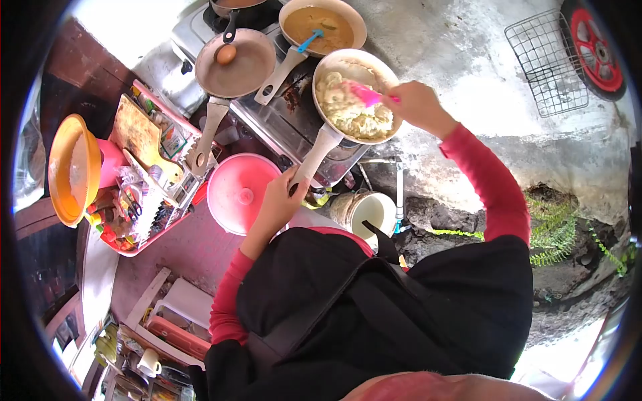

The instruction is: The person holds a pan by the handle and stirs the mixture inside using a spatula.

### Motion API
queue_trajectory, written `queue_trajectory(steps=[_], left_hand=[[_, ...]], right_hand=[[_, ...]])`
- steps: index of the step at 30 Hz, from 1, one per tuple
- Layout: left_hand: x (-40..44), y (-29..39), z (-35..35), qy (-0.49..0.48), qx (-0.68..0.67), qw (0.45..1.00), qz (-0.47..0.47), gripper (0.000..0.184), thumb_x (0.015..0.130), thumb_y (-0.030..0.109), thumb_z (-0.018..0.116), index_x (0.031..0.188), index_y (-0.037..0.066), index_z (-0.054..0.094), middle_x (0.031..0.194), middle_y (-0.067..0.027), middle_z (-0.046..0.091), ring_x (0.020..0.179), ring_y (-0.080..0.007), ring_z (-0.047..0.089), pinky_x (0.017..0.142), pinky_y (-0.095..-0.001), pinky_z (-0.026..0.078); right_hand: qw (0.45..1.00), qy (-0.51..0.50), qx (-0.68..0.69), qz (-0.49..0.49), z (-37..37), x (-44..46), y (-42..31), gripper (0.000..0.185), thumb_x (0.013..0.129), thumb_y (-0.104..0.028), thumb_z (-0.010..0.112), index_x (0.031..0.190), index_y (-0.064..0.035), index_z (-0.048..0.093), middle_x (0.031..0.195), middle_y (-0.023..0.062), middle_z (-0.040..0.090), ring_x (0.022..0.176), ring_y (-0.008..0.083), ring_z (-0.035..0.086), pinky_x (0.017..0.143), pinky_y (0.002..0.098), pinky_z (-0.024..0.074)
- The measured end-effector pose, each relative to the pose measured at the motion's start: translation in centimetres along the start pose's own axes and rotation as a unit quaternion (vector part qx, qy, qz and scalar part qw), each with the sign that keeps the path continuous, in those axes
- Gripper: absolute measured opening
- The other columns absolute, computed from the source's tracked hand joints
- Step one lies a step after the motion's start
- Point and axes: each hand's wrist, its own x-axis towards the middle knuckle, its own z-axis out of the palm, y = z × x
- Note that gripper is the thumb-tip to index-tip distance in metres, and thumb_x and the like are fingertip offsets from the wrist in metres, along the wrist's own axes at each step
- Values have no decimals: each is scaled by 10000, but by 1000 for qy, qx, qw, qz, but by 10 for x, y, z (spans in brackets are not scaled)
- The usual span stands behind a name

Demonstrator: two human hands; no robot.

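Note:
A light-coloured frying pan [396,131] holds a pale, lumpy food mixture [348,113] over the right side of the stove. My left hand [282,200] is closed round the end of its handle, below and to the left of the pan. At the pan's right edge, my right hand [421,107] grips a pink spatula [366,95], whose blade touches the food. Behind it, a second pan [360,23] contains brown sauce and a blue utensil [309,41]. Another pan [235,77] at the left has a brown egg [226,54] in it.
A pink round lid or tub [242,190] lies left of my left hand. Farther left are a wooden board [140,134], a crowded rack and an orange basin [59,170]. A white bucket [374,217] stands below the stove [267,127]. A wire grid [545,63] is at the upper right.

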Motion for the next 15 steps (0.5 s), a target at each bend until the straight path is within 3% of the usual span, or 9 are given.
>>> queue_trajectory(steps=[4, 8, 12, 14, 15], left_hand=[[-1, 3, 0, 11, 4, 1000, -5, 262, 885, 149, 562, 1072, -33, 578, 742, -116, 630, 678, -152, 623, 643, -296, 477], [-1, 0, 2, 15, -3, 1000, -1, 274, 879, 155, 569, 1078, -33, 579, 737, -136, 626, 654, -163, 627, 625, -299, 477], [-2, -3, 1, 27, 6, 1000, 11, 282, 876, 156, 574, 1083, -35, 580, 741, -146, 626, 651, -172, 627, 621, -303, 476], [0, -4, 0, 25, 12, 1000, 13, 282, 875, 153, 573, 1084, -36, 584, 745, -152, 625, 661, -176, 628, 621, -309, 477], [1, -4, -2, 27, 12, 999, 13, 282, 875, 153, 573, 1084, -36, 584, 745, -152, 625, 661, -176, 628, 621, -309, 477]], right_hand=[[997, -44, -59, -24, 43, 50, -4, 309, 847, -356, 539, 784, -100, 702, 686, 124, 646, 644, 302, 639, 580, 414, 497], [985, -13, -170, -29, 55, 76, 16, 289, 812, -323, 572, 742, -68, 691, 739, 136, 664, 675, 304, 658, 583, 421, 515], [982, 26, -186, -31, 15, 58, 16, 264, 809, -295, 567, 716, -76, 682, 694, 124, 649, 655, 300, 655, 562, 419, 511], [974, 22, -226, 11, -13, 41, 11, 163, 769, -170, 554, 726, -101, 695, 725, 115, 668, 672, 284, 672, 548, 404, 509], [974, 23, -227, 9, -13, 41, 19, 163, 769, -170, 554, 726, -101, 695, 725, 115, 668, 672, 284, 672, 548, 404, 509]])
